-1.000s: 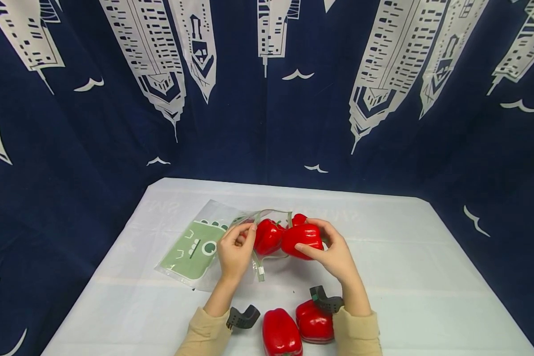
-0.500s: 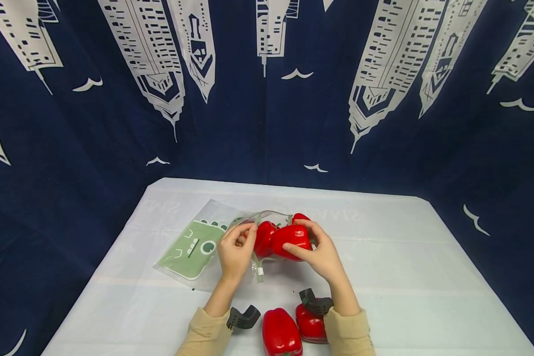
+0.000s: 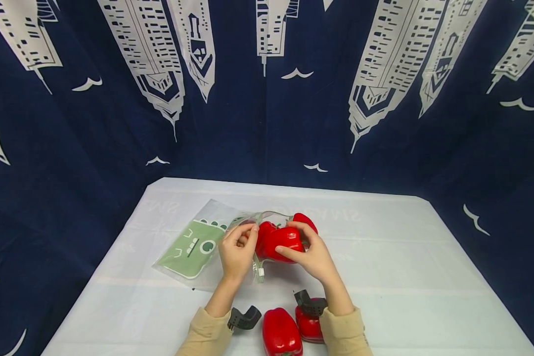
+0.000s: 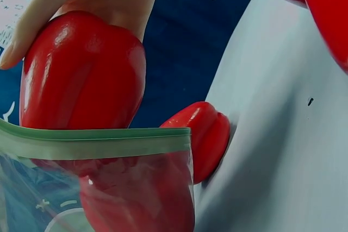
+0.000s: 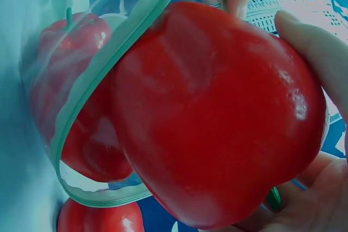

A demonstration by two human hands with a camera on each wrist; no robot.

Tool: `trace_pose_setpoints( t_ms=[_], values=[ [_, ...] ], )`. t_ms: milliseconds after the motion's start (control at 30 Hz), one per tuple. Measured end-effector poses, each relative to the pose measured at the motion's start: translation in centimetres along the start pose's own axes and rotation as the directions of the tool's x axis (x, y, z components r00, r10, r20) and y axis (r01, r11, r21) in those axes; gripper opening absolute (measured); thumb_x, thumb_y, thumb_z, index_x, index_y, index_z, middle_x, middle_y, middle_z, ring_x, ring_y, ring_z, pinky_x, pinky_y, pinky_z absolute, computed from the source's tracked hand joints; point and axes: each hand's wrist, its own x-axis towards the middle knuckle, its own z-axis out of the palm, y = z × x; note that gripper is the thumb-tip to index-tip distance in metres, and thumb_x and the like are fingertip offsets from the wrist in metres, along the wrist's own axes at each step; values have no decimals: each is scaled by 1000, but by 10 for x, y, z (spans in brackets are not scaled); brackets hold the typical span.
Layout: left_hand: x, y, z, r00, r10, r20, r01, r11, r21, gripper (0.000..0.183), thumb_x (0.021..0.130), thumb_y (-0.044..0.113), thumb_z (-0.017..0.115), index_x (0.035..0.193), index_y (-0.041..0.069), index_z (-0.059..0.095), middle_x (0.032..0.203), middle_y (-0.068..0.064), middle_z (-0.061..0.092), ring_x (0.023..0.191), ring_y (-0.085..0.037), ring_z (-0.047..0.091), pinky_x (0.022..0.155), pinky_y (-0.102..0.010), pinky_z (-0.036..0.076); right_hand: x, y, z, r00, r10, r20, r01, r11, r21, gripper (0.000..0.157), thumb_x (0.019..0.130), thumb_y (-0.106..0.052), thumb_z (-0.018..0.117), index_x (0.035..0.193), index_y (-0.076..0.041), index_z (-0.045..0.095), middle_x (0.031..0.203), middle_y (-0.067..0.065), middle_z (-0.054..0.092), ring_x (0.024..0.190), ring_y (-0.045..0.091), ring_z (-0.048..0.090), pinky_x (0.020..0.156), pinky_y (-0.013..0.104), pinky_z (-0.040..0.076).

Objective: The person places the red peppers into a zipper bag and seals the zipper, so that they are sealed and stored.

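Observation:
My left hand (image 3: 237,252) pinches the green-edged mouth of a clear zip bag (image 3: 191,252), which lies on its side and has a green cartoon face. My right hand (image 3: 318,257) grips a red bell pepper (image 3: 282,243), thumb on one side and fingers on the other. In the right wrist view this pepper (image 5: 217,112) sits at the bag's opening, its green stem toward the palm. Another red pepper (image 5: 70,42) is inside the bag, seen through the plastic. Just beyond the mouth, a further red pepper (image 3: 306,220) lies on the table, partly hidden by my right hand.
Two more red peppers stand near the front of the white table (image 3: 405,272): one pepper (image 3: 282,331) between my forearms, another pepper (image 3: 309,326) partly covered by the right wrist camera. A dark blue printed cloth (image 3: 267,123) hangs behind the table.
My right hand has moved left with the pepper, bringing it closer to the bag's mouth. More of the pepper behind it now shows. My left hand has stayed nearly still.

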Motion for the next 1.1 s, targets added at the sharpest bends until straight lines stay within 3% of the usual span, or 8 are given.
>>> trace_pose_setpoints(
  t_ms=[633, 1100],
  values=[
    [-2, 1, 1, 1000, 13, 8, -13, 1000, -8, 7, 74, -14, 68, 77, -8, 68, 60, -12, 56, 45, -18, 44, 44, -13, 34, 0, 3, 7, 995, -20, 101, 19, 1000, 6, 55, 77, -20, 78, 127, -12, 54, 128, 13, 51, 105, 32, 56, 78, 41, 54],
    [-2, 1, 1, 1000, 14, -1, -14, 1000, -13, 6, 75, -13, 68, 76, -7, 67, 60, -12, 55, 45, -15, 43, 44, -13, 34, -2, 5, 6, 973, -60, 222, 55, 998, 32, 68, 73, -22, 80, 132, -9, 49, 131, 11, 48, 112, 35, 51, 83, 43, 51]
  ],
)
